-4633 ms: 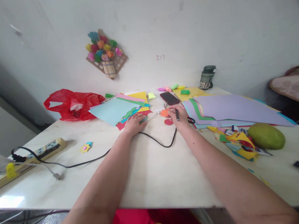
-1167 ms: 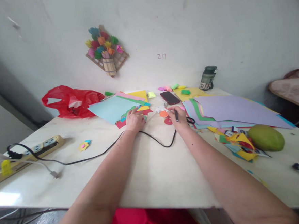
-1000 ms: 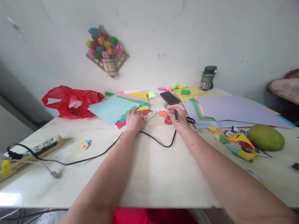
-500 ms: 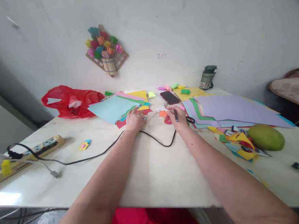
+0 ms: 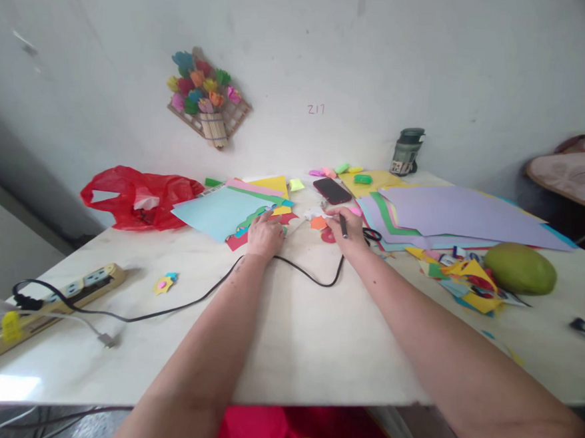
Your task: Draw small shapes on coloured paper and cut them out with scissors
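My left hand (image 5: pixel 266 237) lies on the table beside cut coloured paper, its fingers spread near the edge of a light blue sheet (image 5: pixel 223 213). A dark pen (image 5: pixel 343 226) is in my right hand (image 5: pixel 354 233), with the fingers closed round it. Between the hands are an orange paper piece (image 5: pixel 318 223), small white pieces (image 5: pixel 313 212) and a red round piece (image 5: pixel 328 235). Black scissors handles (image 5: pixel 372 235) lie just right of my right hand. Behind it is a phone (image 5: pixel 332 190).
A black cord (image 5: pixel 201 299) runs to a power strip (image 5: pixel 74 289) on the left. Around are a red plastic bag (image 5: pixel 167 193), large purple sheets (image 5: pixel 453 213), a green fruit (image 5: pixel 520 269), paper scraps (image 5: pixel 478 285) and a bottle (image 5: pixel 406 152).
The fingers of my left hand have shifted slightly on the paper. My right hand has barely moved and still has the pen in it.
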The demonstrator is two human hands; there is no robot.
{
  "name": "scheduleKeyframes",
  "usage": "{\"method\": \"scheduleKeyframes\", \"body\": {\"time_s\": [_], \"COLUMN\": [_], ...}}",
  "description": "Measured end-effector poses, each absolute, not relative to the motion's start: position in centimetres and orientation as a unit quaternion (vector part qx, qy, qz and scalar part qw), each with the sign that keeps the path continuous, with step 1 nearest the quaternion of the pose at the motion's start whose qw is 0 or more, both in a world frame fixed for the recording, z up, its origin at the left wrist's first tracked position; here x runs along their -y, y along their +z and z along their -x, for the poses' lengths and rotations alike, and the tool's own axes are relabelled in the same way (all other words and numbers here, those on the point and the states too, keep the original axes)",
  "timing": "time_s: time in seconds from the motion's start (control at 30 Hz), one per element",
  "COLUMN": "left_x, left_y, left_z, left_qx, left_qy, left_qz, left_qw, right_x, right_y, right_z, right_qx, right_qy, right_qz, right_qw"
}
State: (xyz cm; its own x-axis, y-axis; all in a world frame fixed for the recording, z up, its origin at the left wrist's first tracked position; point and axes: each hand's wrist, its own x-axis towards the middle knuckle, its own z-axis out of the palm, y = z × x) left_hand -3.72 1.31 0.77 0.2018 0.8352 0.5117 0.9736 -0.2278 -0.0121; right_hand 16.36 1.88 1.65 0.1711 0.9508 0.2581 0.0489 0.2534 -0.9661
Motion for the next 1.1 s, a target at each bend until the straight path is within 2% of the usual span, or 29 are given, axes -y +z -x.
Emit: {"method": "scheduleKeyframes", "body": {"time_s": [0.17,0.33,0.67,0.8,0.9,1.1], "left_x": [-1.4,-1.9,-2.2,-2.2,-1.8,0.1], "left_y": [0.6,0.2,0.6,0.9,1.2,1.8], "left_z": [3.7,4.3,5.6,5.1,4.1,1.1], "left_qx": [0.605,0.631,0.553,0.502,0.505,0.474], "left_qy": [-0.249,-0.355,-0.603,-0.655,-0.632,-0.494], "left_qz": [0.74,0.681,0.563,0.53,0.57,0.716], "left_qw": [0.152,0.109,-0.115,-0.194,-0.146,0.138], "right_x": [-1.7,-1.6,-2.1,-1.9,-1.8,-1.3], "right_y": [1.8,2.0,1.5,1.5,1.5,1.7], "right_z": [-16.3,-16.3,-16.1,-16.0,-15.8,-15.0], "right_qx": [0.516,0.518,0.516,0.526,0.525,0.514], "right_qy": [0.387,0.388,0.393,0.396,0.408,0.436], "right_qz": [0.475,0.475,0.467,0.463,0.466,0.455], "right_qw": [0.599,0.596,0.601,0.593,0.584,0.581]}}
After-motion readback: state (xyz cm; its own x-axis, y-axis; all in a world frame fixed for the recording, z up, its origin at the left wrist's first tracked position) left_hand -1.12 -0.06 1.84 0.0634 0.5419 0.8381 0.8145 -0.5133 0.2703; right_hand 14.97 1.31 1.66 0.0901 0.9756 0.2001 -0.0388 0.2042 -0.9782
